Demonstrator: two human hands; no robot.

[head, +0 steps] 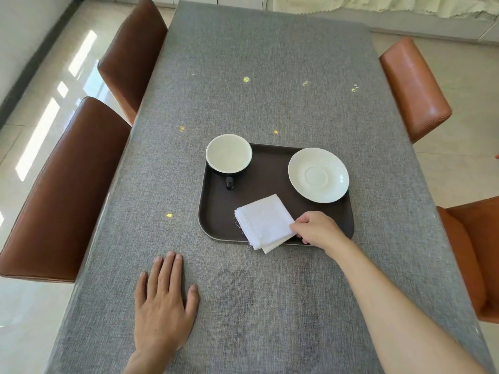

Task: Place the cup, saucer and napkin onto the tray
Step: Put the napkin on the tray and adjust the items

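On the grey surface [270,76], the right hand [318,228] has its grip pinched on the napkin [263,221] on the tray [267,179]; the left hand [164,300] lies flat, fingers apart.

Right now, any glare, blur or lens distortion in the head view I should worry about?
Head view: sharp around the tray, cup, saucer and napkin; strong window glare on the floor at left; small yellow light spots on the tablecloth; wide-angle bowing of the table edges and chairs; only soft shadows under the left hand and right hand.
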